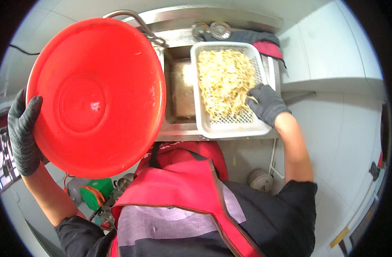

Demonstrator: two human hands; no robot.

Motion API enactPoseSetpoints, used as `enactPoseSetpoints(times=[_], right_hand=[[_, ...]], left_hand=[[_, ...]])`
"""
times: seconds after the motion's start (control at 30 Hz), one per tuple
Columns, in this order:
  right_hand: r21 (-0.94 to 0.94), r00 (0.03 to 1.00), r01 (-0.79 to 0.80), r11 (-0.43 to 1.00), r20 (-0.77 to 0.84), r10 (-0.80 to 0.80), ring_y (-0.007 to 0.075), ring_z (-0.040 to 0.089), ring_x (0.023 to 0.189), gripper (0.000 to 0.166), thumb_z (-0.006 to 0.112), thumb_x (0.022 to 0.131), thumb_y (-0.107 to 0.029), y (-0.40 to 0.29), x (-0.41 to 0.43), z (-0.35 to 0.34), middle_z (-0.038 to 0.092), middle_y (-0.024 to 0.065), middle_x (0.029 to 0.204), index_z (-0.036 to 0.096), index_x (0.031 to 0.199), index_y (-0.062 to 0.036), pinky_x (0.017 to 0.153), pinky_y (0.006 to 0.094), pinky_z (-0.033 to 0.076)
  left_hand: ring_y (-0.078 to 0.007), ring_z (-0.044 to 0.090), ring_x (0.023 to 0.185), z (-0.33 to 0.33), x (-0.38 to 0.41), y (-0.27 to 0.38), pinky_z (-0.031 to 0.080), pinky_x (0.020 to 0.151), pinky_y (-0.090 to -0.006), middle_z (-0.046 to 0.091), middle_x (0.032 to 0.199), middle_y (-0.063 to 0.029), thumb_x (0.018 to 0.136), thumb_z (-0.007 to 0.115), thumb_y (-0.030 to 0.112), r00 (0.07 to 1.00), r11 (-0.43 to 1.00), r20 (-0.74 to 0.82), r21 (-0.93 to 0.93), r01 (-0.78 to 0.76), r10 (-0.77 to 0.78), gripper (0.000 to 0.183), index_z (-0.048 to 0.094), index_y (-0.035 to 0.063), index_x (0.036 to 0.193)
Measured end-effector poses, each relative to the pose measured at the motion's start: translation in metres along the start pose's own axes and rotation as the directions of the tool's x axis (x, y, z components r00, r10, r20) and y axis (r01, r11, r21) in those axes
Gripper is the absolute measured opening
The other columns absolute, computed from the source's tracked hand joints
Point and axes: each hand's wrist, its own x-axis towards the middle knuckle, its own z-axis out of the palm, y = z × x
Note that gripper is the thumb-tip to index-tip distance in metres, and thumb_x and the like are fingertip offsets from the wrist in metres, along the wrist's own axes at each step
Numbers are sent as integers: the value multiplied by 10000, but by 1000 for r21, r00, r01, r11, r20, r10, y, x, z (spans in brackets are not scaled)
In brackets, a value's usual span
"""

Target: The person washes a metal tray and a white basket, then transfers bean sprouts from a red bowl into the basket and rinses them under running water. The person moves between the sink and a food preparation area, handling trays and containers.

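My left hand (24,131), in a dark grey knit glove, grips the rim of a large red plastic basin (125,96) at the left, its thumb over the edge. The basin is tilted, its inside facing the camera, and looks empty. My right hand (266,104), gloved too, is at the right edge of a white perforated plastic basket (223,131). Its fingertips touch the bean sprouts (226,82) heaped inside; whether they pinch any is hard to tell. The basket rests over the right part of a stainless steel sink (183,93).
Two metal sink strainers (220,30) lie on the sink's back ledge, beside a dark and red cloth item (268,48). A metal faucet (144,27) stands behind the basin. Below right is a white lidded bucket (260,180); a green box (98,192) is at lower left.
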Motion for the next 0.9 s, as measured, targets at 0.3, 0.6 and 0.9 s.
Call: enactPoseSetpoints(times=[0.3,0.6,0.9], right_hand=[[405,976,189,895,-180,-125,300,535,901,241,566,777,-214,-86,76,34,576,166,915,612,902,-14,834,365,405],[-12,928,19,1000,-372,-22,318,497,1027,437,559,743,-224,-124,289,121,519,199,1084,489,1120,-15,905,382,387],[-1,974,-161,987,-162,159,323,592,859,443,522,759,-332,-114,313,132,604,211,913,497,1050,1,750,416,456]], left_hand=[[-136,551,799,-128,-32,-92,437,764,-263,593,880,-46,754,612,147,900,942,-395,-332,44,-182,226,586,33,948],[-183,551,834,-83,24,-212,447,766,-306,579,910,-85,762,590,64,905,988,-401,5,-154,144,213,582,40,973],[-234,534,981,15,26,-325,413,896,-360,555,1081,-112,712,619,105,863,400,-63,-901,167,-501,442,496,4,1124]])
